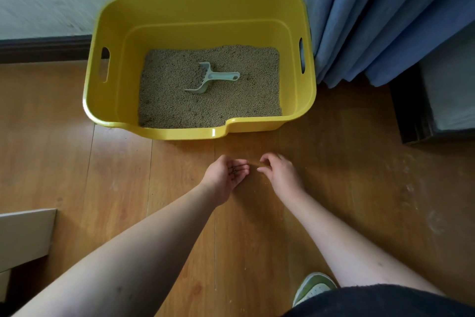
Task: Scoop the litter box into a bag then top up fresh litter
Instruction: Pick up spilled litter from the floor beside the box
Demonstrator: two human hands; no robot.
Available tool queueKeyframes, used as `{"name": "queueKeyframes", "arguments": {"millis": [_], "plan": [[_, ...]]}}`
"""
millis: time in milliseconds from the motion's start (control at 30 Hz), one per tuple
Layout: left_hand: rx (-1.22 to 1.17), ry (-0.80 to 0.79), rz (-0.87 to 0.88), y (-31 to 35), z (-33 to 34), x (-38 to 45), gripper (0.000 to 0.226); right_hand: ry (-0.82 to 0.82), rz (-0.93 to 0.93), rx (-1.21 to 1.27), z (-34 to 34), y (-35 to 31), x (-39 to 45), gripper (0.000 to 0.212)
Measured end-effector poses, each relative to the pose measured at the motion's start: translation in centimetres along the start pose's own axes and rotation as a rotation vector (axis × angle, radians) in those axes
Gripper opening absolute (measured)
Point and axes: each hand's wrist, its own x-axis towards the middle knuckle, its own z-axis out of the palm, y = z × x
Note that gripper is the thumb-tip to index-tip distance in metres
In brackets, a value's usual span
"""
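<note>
litter box [113,100] beyond hands | left hand [226,175] cupping pellets [235,170] | right hand [279,171] fingers curled, grasp unclear

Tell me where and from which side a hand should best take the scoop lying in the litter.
Probably by the handle of the scoop, coming from above on the right. The handle lies free on the litter pointing right, while the scoop's blade end is dug in on the left, inside the yellow box.

In front of the yellow litter box [110,100], the left hand [226,175] cups dark granules [234,170]; the right hand [279,171] has curled fingers beside it. A scoop [213,77] lies inside on the litter [180,105].
</note>
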Motion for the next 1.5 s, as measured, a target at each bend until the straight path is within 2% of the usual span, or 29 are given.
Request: {"name": "queueKeyframes", "arguments": {"millis": [167,467,567,700,800,900,1067,1333,1500], "plan": [[-0.007,0.082,0.058,0.1,-0.1,0.0,0.039,0.002,0.001,-0.041,0.1,-0.2,0.5,0.024],[-0.023,0.075,0.048,0.1,-0.3,-0.1,0.039,0.03,-0.01,-0.038,0.2,-0.5,0.8,0.015],[-0.026,0.056,0.038,-0.1,0.0,0.0,0.038,0.046,-0.095,0.067,-0.3,-1.8,-0.4,0.014],[0.0,0.061,0.045,0.0,0.7,-0.2,0.031,-0.024,-0.229,0.162,0.3,-3.7,-1.8,0.017],[-0.016,0.043,0.033,0.3,0.8,-0.1,0.034,0.131,-0.203,0.172,0.0,-3.0,-1.2,0.02],[-0.021,0.053,-0.003,0.2,0.5,0.0,0.037,0.304,-0.039,0.154,-1.0,-1.2,0.7,0.018],[-0.035,0.032,-0.018,0.1,0.0,-0.2,0.037,0.13,0.05,0.059,-0.3,-0.4,3.0,0.024],[-0.041,0.051,-0.016,0.0,-0.4,-0.1,0.038,0.16,0.042,0.04,0.4,-0.5,3.8,0.007],[-0.053,0.02,-0.033,-0.3,-0.3,-0.2,0.036,0.137,-0.148,0.121,-0.1,-2.3,0.1,0.008]]}}
